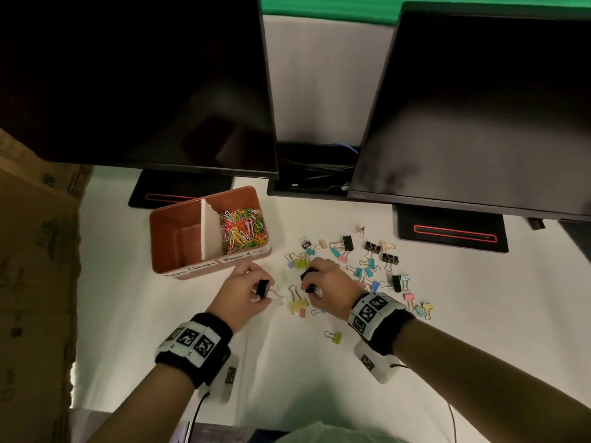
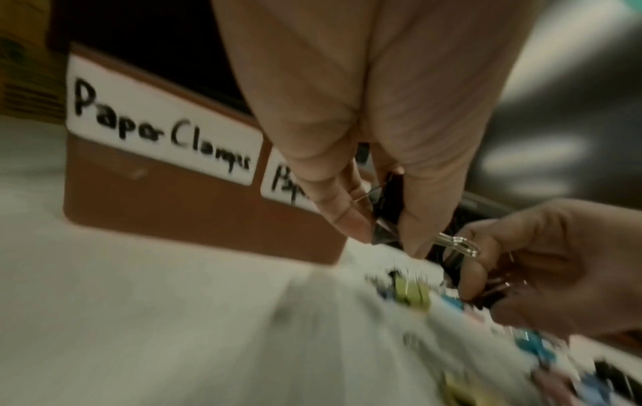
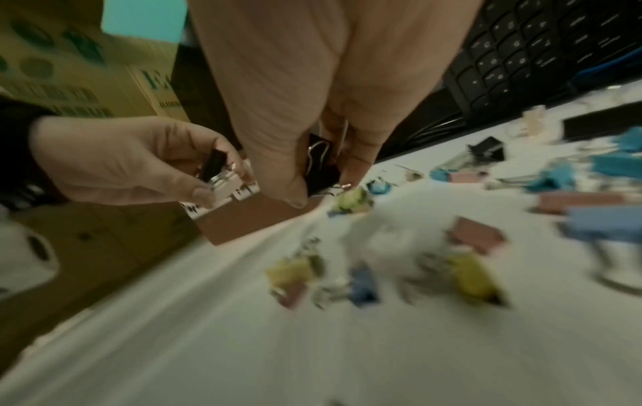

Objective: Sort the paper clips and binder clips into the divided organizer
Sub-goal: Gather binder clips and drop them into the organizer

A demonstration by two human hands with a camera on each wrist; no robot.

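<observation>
A brown divided organizer (image 1: pixel 166 247) stands on the white table; its right compartment holds several coloured paper clips (image 1: pixel 242 231), and its left compartment, labelled "Paper Clamps" (image 2: pixel 159 126), looks bare. Several binder clips (image 1: pixel 367 260) in black, blue, pink and yellow lie scattered to its right. My left hand (image 1: pixel 252 290) pinches a black binder clip (image 1: pixel 263 287) just in front of the organizer. My right hand (image 1: pixel 319 284) grips another black binder clip (image 3: pixel 321 164) above the pile, close to the left hand.
Two dark monitors (image 1: pixel 134 78) (image 1: pixel 479 100) on black stands (image 1: pixel 451 233) rise behind the work area, with cables between them. A cardboard box (image 1: pixel 35 266) borders the table's left side. A keyboard (image 3: pixel 542 46) lies beyond the clips.
</observation>
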